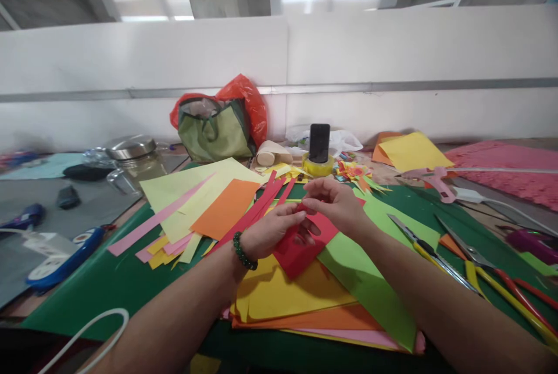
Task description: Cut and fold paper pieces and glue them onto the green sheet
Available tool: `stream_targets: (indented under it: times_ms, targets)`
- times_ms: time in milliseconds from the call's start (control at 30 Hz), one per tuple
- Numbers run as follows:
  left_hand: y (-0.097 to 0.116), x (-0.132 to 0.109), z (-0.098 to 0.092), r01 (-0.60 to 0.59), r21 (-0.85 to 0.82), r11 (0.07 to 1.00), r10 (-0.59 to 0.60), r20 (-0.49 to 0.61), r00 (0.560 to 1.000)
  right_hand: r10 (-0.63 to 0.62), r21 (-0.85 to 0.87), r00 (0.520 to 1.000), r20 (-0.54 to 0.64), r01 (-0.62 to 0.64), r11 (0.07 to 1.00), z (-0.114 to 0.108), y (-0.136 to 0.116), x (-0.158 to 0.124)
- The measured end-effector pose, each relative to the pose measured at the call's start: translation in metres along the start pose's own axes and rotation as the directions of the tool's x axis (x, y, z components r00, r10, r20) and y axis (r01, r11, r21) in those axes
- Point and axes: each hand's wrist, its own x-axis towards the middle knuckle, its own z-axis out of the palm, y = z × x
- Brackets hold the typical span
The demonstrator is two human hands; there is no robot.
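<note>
My left hand, with a dark green bead bracelet at its wrist, is closed with curled fingers. Close against it my right hand pinches with thumb and forefinger. A bit of red shows between the fingertips, but I cannot tell whether it is a held piece or the paper behind. Under both hands lies a red sheet of paper, on top of yellow paper and orange paper. Light green paper slants out to the right. Red paper strips lie just left of my hands.
Scissors and a yellow-black cutter lie right, near a pink glue gun. A phone stands in a tape roll at the back. Left are a glass jar, a blue power strip and an orange sheet.
</note>
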Motion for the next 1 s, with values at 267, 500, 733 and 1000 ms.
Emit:
stream_targets:
  times_ms: [267, 500, 733, 1000]
  targets:
    - [0.008, 0.0, -0.004, 0.089, 0.052, 0.995, -0.087, -0.053, 0.995, 0.156, 0.119, 0.988, 0.002, -0.155, 0.981, -0.012, -0.003, 0.008]
    - [0.012, 0.0, -0.001, 0.094, 0.025, 0.995, -0.091, -0.108, 0.99, 0.168, 0.13, 0.986, 0.013, -0.168, 0.977, -0.01, -0.004, 0.007]
    - [0.008, -0.001, 0.003, -0.015, 0.14, 0.99, 0.03, -0.106, 0.994, -0.001, -0.039, 0.994, -0.112, -0.003, 0.999, -0.004, -0.003, 0.004]
    - [0.008, 0.001, 0.002, -0.014, 0.269, 0.963, 0.051, -0.133, 0.99, -0.101, -0.087, 0.987, -0.124, 0.09, 0.992, -0.001, -0.001, 0.001]
